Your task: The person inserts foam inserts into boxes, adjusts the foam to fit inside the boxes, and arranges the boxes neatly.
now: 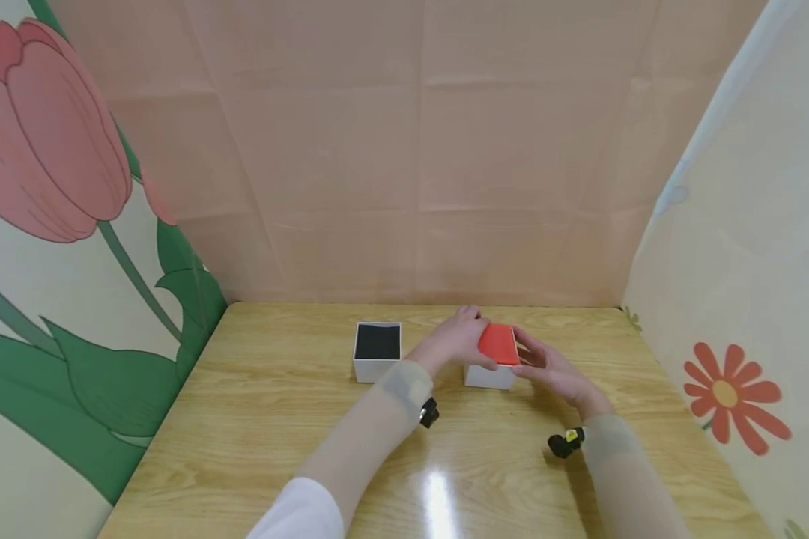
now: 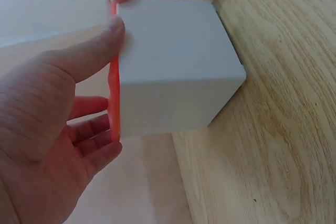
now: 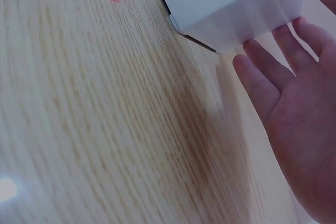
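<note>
A white box with a thin red cover [image 1: 499,343] on top stands on the table, right of the middle. My left hand [image 1: 455,338] grips it from the left, thumb at the near top edge and fingers behind at the far edge. In the left wrist view the thumb and fingers span the red layer [image 2: 115,98] over the white walls [image 2: 178,45]. My right hand [image 1: 556,373] holds the box's right side, thumb at the near corner. The right wrist view has those fingers [image 3: 262,77] along the white side wall [image 3: 236,27].
A second white box [image 1: 375,370] with a black inside stands to the left, beyond the left wrist. The wooden table [image 1: 256,419] ends at a plain pinkish backdrop [image 1: 350,187]. Flower-print cloths [image 1: 708,247] hang at both sides.
</note>
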The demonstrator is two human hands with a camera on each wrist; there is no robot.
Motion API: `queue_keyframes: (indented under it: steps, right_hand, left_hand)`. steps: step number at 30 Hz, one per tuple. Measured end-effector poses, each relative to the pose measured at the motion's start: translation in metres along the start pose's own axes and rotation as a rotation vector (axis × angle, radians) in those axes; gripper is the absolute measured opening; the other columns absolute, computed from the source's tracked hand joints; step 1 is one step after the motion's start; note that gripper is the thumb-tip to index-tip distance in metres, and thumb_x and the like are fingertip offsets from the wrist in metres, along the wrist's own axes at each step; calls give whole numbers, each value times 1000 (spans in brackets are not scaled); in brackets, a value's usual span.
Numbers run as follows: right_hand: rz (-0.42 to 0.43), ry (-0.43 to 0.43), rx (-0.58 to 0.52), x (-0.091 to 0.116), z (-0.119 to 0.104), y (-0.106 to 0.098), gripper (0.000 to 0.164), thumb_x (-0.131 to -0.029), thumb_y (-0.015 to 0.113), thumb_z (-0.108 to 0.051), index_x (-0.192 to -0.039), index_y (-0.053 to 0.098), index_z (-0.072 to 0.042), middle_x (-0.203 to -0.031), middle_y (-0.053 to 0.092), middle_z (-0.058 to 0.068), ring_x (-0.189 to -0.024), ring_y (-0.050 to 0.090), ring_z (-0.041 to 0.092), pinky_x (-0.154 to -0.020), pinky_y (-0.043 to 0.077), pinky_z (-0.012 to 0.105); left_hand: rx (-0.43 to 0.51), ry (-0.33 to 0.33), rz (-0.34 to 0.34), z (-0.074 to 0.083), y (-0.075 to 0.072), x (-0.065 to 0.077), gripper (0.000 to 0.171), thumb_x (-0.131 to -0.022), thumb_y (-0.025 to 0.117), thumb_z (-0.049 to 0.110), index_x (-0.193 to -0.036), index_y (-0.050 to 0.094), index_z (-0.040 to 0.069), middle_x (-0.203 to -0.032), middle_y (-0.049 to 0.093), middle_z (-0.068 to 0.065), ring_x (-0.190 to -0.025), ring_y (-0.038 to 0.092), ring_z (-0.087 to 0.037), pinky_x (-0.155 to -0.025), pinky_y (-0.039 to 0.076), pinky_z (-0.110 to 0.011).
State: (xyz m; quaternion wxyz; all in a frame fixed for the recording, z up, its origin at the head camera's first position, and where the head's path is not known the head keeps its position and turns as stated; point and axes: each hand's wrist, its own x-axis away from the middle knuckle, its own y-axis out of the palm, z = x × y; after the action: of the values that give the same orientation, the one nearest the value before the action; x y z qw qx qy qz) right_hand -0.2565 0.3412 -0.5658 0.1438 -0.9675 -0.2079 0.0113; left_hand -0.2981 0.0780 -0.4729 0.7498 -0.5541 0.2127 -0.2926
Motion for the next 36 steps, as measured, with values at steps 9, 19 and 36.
queue_keyframes:
  steps: [9,19,36]
  right_hand:
    - [-7,-14,14,-1,3,0,90,-105,71,-22,-174,13,-23,-180,9,7,-158,20,50,-109,43,21]
    - [3,-7,31,1,2,1,92,-105,71,-23,-174,11,-21,-179,12,6,-159,23,48,-120,34,60]
    - [-4,-29,1,2,3,1,89,-105,70,-21,-174,13,-25,-180,8,9,-159,17,52,-105,41,14]
  left_hand:
    - [43,9,-5,-8,5,1,86,-86,87,57,-154,57,12,-141,52,0,-124,46,-14,-97,46,-25]
    - [84,18,-22,-11,9,1,90,-88,85,56,-159,52,12,-144,49,0,-125,45,-14,-97,47,-25]
    - [-10,39,-95,-8,13,4,90,-97,69,65,-167,39,15,-161,37,-2,-140,36,-17,-115,42,-31]
